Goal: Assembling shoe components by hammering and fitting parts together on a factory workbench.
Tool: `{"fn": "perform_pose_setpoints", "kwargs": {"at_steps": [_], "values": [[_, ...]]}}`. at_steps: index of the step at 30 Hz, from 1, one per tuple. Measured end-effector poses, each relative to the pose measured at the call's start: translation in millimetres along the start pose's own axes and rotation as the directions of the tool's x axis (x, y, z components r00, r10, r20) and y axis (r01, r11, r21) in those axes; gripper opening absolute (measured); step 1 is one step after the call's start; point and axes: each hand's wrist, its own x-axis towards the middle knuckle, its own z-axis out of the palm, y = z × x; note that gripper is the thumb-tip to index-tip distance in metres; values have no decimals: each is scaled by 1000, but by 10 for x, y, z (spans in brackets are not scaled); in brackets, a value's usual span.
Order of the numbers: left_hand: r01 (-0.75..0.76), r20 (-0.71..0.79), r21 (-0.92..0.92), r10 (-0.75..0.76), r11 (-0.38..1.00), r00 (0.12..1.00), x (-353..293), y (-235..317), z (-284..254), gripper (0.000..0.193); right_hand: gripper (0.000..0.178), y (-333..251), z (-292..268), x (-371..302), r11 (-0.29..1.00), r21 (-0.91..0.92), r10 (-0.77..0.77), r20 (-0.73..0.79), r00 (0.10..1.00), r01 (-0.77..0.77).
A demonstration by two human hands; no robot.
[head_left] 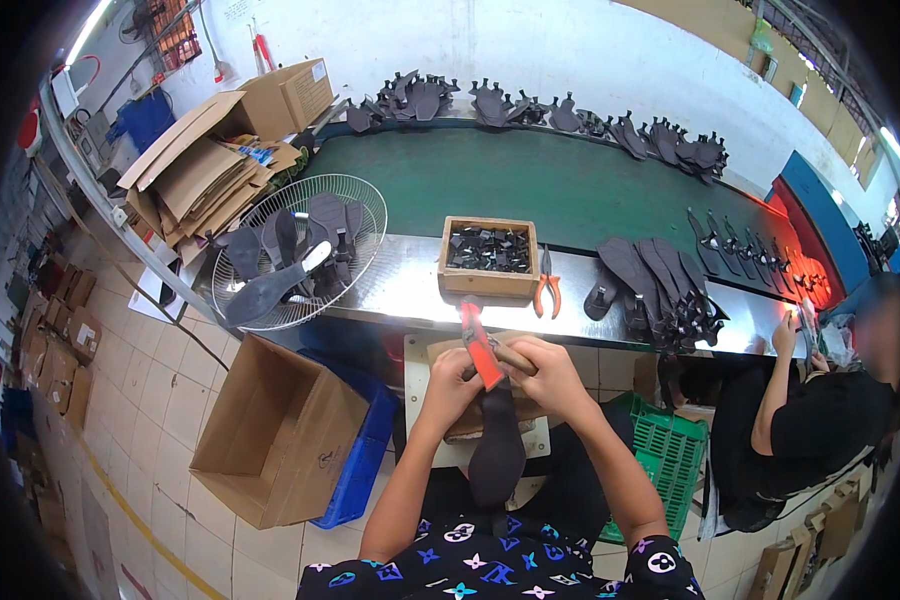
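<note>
In front of my body, a dark sandal sole (pixel 497 450) lies with its broad end toward me, over a light board (pixel 538 440). My left hand (pixel 452 388) is closed at the sole's far end, pinching its edge; what the fingertips touch is partly hidden. My right hand (pixel 550 374) grips the wooden handle of a hammer, whose red head (pixel 482 350) stands above the sole's far end. Beyond my hands, a wooden box (pixel 490 284) of small dark clips sits on the metal table edge, beside orange-handled pliers (pixel 547 290).
A wire basket (pixel 382 225) of sandals stands left on the bench. Dark soles (pixel 642 275) lie to the right, more along the green belt's (pixel 450 170) far edge. A cardboard box (pixel 260 440), blue crate (pixel 375 430) and green crate (pixel 675 460) flank me. A co-worker (pixel 820 420) sits right.
</note>
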Motion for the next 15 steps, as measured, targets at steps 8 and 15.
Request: {"fn": "perform_pose_setpoints", "kwargs": {"at_steps": [8, 15], "values": [[-44, 15, -34, 45, 998, 999, 11, 115, -52, 21, 19, -95, -38, -87, 979, -192, 80, 43, 996, -70], [-11, 16, -126, 14, 992, 1000, 17, 24, -26, 20, 17, -100, -3, -115, 984, -175, 18, -56, 998, -27]]}}
